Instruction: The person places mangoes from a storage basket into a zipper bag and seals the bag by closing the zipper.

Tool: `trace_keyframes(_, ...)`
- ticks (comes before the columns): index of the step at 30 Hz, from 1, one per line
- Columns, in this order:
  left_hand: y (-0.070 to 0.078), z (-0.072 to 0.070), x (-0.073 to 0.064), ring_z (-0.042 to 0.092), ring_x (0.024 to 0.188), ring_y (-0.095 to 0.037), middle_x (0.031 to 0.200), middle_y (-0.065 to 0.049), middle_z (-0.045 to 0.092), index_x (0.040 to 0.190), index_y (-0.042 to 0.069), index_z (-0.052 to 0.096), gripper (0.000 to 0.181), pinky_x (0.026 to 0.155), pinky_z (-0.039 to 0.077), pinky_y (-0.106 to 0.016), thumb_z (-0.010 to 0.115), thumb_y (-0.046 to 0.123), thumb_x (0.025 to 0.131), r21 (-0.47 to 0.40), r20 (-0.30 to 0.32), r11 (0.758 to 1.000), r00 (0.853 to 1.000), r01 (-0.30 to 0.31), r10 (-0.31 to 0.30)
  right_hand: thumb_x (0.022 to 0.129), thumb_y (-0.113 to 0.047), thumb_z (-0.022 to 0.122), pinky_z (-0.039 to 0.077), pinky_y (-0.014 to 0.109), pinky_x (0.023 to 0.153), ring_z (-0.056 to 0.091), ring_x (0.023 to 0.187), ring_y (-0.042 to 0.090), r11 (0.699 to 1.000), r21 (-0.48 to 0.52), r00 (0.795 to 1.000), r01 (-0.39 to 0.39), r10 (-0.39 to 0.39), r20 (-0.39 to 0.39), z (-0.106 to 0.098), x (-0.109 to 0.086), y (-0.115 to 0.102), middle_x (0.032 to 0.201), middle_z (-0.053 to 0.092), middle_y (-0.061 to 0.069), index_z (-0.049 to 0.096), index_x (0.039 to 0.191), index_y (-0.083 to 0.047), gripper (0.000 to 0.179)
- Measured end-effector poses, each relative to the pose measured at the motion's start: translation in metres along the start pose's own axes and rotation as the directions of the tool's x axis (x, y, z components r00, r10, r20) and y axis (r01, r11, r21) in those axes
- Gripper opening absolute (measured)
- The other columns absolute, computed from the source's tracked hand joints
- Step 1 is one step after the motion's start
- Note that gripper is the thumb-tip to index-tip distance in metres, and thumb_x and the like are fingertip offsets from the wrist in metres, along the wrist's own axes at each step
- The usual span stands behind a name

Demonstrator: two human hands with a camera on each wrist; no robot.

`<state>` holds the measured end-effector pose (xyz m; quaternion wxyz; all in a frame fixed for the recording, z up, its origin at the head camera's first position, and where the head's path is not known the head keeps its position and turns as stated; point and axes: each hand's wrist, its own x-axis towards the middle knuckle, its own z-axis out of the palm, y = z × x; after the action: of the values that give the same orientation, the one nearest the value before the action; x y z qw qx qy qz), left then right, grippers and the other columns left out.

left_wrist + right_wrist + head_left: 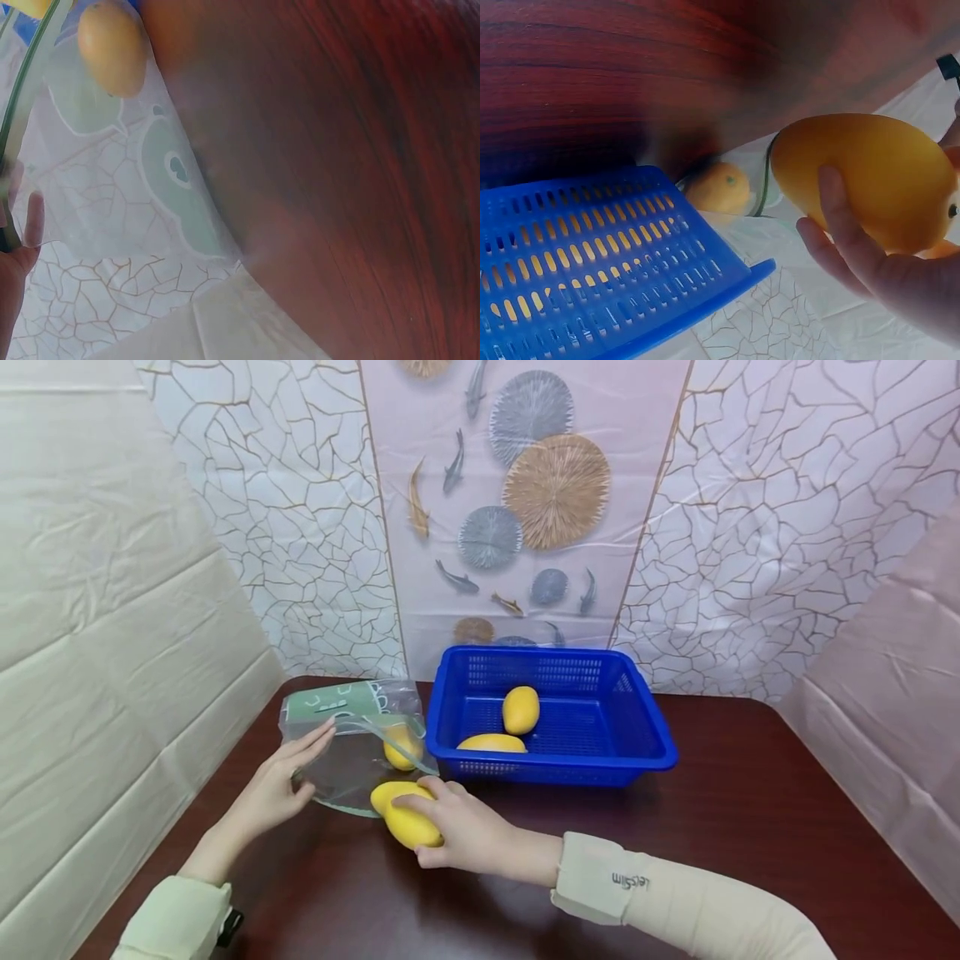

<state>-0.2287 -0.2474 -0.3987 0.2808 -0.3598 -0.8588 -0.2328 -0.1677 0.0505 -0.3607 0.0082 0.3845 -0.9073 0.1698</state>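
My right hand point(471, 828) grips a yellow mango point(412, 827) just in front of the mouth of a clear zip bag point(345, 768). A second mango point(384, 793) shows against it on the far side; whether the hand also bears it I cannot tell. In the right wrist view, fingers point(844, 217) curve along the held mango point(862, 172). My left hand point(279, 781) is at the bag's left side, fingers extended along the mouth's rim and thumb apart. One mango point(402, 747) lies inside the bag, also seen through its printed plastic point(112, 49).
A blue plastic basket point(660, 743) stands right of the bag, with two mangoes point(521, 710) inside. Both sit on a dark red-brown wooden table point(720, 843). A patterned cloth backdrop point(315, 510) rises behind, with pale cloth walls point(97, 635) at the sides.
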Motion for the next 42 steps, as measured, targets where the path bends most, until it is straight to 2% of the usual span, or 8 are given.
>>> trace_keyframes(5, 0.0, 0.001, 0.002, 0.044, 0.101, -0.011, 0.143, -0.013, 0.047, 0.134, -0.001, 0.051, 0.083, 0.067, 0.029, -0.014, 0.06, -0.023, 0.055, 0.0, -0.011, 1.0, 1.0, -0.016, 0.016, 0.081, -0.03, 0.068, 0.049, 0.024, 0.076, 0.054, 0.102, 0.025, 0.997, -0.073, 1.0, 0.023, -0.023, 0.001, 0.003, 0.003, 0.003, 0.13, 0.05, 0.011, 0.053, 0.131, -0.024, 0.053)
trace_keyframes(11, -0.001, 0.003, 0.001, 0.048, 0.109, -0.013, 0.142, -0.014, 0.048, 0.134, 0.0, 0.051, 0.083, 0.075, 0.028, -0.014, 0.061, -0.021, 0.054, 0.02, -0.007, 1.0, 1.0, -0.009, 0.009, 0.081, -0.03, 0.068, 0.049, 0.024, 0.075, 0.055, 0.099, 0.025, 0.994, -0.102, 0.999, 0.033, -0.032, 0.01, 0.004, 0.008, 0.003, 0.128, 0.051, 0.014, 0.054, 0.131, -0.022, 0.053)
trace_keyframes(18, -0.002, 0.005, -0.001, 0.045, 0.098, -0.014, 0.143, -0.014, 0.046, 0.134, 0.0, 0.05, 0.083, 0.062, 0.029, -0.012, 0.063, -0.023, 0.055, -0.008, 0.038, 1.0, 0.999, 0.0, 0.0, 0.081, -0.03, 0.069, 0.05, 0.025, 0.072, 0.055, 0.095, 0.026, 0.99, -0.143, 1.0, 0.019, -0.017, 0.016, 0.009, 0.012, 0.002, 0.129, 0.052, 0.016, 0.055, 0.13, -0.021, 0.052)
trace_keyframes(21, -0.001, 0.005, -0.001, 0.045, 0.098, -0.014, 0.144, -0.013, 0.045, 0.135, 0.0, 0.05, 0.082, 0.061, 0.031, -0.013, 0.063, -0.021, 0.057, -0.013, 0.054, 1.0, 0.998, 0.014, -0.013, 0.08, -0.03, 0.07, 0.05, 0.025, 0.07, 0.055, 0.094, 0.026, 0.985, -0.168, 1.0, 0.024, -0.023, 0.008, 0.012, 0.014, 0.002, 0.128, 0.053, 0.016, 0.055, 0.13, -0.021, 0.053)
trace_keyframes(30, 0.0, 0.006, -0.005, 0.046, 0.102, -0.015, 0.145, -0.012, 0.045, 0.135, 0.0, 0.05, 0.081, 0.06, 0.033, -0.013, 0.065, -0.02, 0.057, -0.016, 0.059, 0.999, 0.998, 0.031, -0.03, 0.077, -0.031, 0.072, 0.048, 0.022, 0.055, 0.054, 0.084, 0.025, 0.951, -0.303, 0.996, 0.06, -0.077, -0.043, 0.017, 0.026, -0.002, 0.115, 0.055, 0.011, 0.055, 0.129, -0.021, 0.056)
trace_keyframes(35, 0.0, 0.005, -0.005, 0.044, 0.096, -0.012, 0.144, -0.014, 0.045, 0.135, 0.0, 0.049, 0.083, 0.057, 0.032, -0.01, 0.065, -0.021, 0.057, -0.024, 0.069, 0.999, 0.997, 0.028, -0.027, 0.077, -0.033, 0.072, 0.055, 0.029, 0.059, 0.059, 0.092, 0.031, 0.923, -0.38, 0.997, 0.054, -0.072, -0.033, 0.02, 0.033, -0.007, 0.118, 0.054, 0.012, 0.054, 0.127, -0.022, 0.055)
trace_keyframes(42, 0.002, 0.004, -0.005, 0.043, 0.092, -0.011, 0.147, -0.009, 0.043, 0.137, 0.003, 0.048, 0.086, 0.056, 0.033, -0.01, 0.064, -0.021, 0.056, -0.024, 0.086, 0.999, 0.996, 0.029, -0.027, 0.076, -0.033, 0.073, 0.056, 0.034, 0.064, 0.059, 0.098, 0.035, 0.886, -0.462, 0.998, 0.018, -0.046, -0.049, 0.024, 0.042, -0.012, 0.116, 0.055, 0.012, 0.056, 0.12, -0.022, 0.048)
